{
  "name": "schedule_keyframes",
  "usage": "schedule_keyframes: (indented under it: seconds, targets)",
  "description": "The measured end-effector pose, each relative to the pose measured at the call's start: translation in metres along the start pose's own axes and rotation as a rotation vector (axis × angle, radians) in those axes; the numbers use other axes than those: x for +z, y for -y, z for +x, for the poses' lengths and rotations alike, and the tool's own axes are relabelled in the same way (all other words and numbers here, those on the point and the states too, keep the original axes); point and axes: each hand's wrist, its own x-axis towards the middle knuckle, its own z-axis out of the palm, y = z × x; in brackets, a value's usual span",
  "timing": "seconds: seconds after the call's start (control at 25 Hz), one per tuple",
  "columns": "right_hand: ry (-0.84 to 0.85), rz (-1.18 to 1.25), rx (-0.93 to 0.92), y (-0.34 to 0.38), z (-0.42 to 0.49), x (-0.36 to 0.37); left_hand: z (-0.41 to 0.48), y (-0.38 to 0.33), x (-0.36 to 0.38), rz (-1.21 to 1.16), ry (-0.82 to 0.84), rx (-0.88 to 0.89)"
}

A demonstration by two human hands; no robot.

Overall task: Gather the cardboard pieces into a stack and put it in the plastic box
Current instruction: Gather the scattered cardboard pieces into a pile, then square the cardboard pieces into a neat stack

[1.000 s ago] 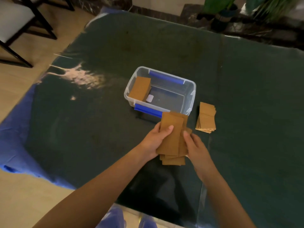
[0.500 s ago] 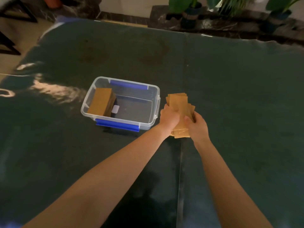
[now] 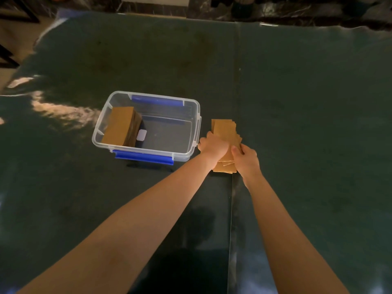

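A loose stack of brown cardboard pieces point(image 3: 225, 130) lies on the dark green table just right of the clear plastic box point(image 3: 196, 124). My left hand point(image 3: 213, 146) grips the stack's left side and my right hand point(image 3: 246, 159) grips its near right corner; the pieces are fanned and uneven at the near end. Inside the box, at its left end, sits another brown cardboard stack point(image 3: 122, 126), with a small white tag point(image 3: 141, 135) beside it. The box has blue clips point(image 3: 144, 157) on its long sides.
The dark green table cover point(image 3: 307, 102) has a seam running from far to near just right of my hands. Chair legs point(image 3: 8, 58) stand off the far left corner, and plant pots point(image 3: 241, 7) sit behind the far edge.
A second ago my hands held the pieces in front of the box, with a separate pile to the right. Now both hands hold one merged stack beside the box's right end.
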Motion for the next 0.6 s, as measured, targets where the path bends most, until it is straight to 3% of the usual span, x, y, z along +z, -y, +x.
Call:
schedule_keyframes:
  seconds: [0.36, 0.6]
  targets:
    - [0.056, 0.248, 0.046, -0.002, -0.023, 0.001, -0.021, 0.013, -0.008, -0.407, 0.165, -0.103]
    - [0.097, 0.356, -0.024, -0.034, -0.069, 0.007, -0.055, 0.045, -0.008, -0.375, 0.214, 0.0]
